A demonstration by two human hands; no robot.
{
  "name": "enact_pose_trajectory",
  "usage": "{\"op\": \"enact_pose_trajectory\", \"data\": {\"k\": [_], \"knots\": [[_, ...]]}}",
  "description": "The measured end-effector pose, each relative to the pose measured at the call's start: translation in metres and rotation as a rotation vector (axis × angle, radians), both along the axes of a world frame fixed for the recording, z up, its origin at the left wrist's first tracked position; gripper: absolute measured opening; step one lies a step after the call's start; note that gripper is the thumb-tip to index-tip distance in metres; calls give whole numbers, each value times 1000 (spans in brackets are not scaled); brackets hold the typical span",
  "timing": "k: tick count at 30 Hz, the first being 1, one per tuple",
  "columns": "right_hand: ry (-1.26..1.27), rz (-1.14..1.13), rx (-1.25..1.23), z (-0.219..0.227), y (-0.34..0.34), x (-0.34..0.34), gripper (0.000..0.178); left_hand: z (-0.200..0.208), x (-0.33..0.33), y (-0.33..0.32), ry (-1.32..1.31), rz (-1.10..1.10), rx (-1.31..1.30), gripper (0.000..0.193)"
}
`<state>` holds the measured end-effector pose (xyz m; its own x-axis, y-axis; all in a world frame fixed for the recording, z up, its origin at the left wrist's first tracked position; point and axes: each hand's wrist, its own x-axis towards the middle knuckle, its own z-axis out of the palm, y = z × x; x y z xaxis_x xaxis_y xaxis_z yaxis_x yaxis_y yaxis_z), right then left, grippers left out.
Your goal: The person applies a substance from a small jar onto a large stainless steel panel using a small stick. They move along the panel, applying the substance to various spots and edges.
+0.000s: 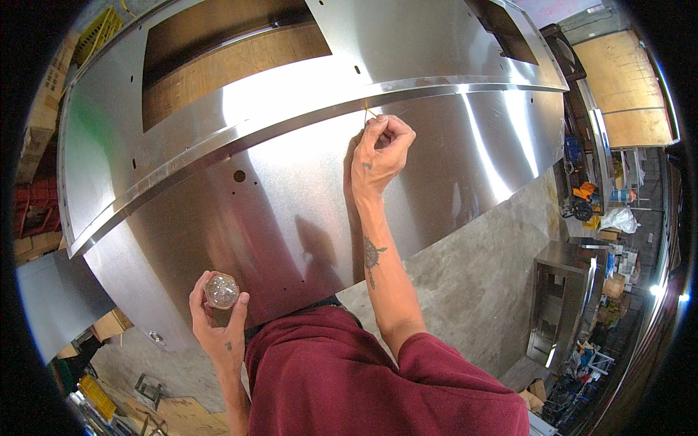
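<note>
A large sheet-metal cabinet (pixel 305 182) with a shiny brushed surface lies before me. My right hand (pixel 382 156) is closed in a pinch on a thin orange-brown stick (pixel 372 112), reaching to the seam under the raised metal lip (pixel 291 116). Whether the stick's tip touches the seam is too small to tell. Nearer and to the left, my left hand (pixel 218 330) grips a small round clear container (pixel 222 291) between thumb and fingers, above the front panel. Its contents look clear and glinting; I cannot make out what they are.
The cabinet top has a large rectangular cutout (pixel 233 65) at far left and a smaller one (pixel 509 36) at far right. A round hole (pixel 239 176) pierces the front panel. Concrete floor (pixel 458 283) lies right of me. Another metal cabinet (pixel 556 305) stands there, with cluttered shelves beyond.
</note>
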<state>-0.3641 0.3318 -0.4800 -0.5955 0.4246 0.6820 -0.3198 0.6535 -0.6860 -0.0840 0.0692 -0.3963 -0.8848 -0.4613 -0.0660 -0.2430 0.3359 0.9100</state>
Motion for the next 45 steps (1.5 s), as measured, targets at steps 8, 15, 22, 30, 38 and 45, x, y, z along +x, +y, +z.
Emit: {"op": "enact_pose_trajectory", "data": {"k": [8, 15, 22, 30, 38, 45], "knots": [[47, 41, -86, 7, -2, 17, 10, 5, 4, -1, -17, -44, 1, 67], [-130, 407, -334, 53, -46, 138, 14, 14, 16, -4, 13, -112, -13, 67], [-153, 696, -178, 126, -84, 272, 16, 31, 36, -7, 216, -217, -146, 69], [-252, 779, 163, 158, -97, 325, 21, 30, 84, -4, 400, -247, -132, 72], [-240, 712, 282, 168, -79, 346, 25, 35, 99, 19, 439, -328, -81, 72], [-244, 618, 65, 177, -28, 335, 21, 35, 68, 63, 442, -374, -119, 70]]}}
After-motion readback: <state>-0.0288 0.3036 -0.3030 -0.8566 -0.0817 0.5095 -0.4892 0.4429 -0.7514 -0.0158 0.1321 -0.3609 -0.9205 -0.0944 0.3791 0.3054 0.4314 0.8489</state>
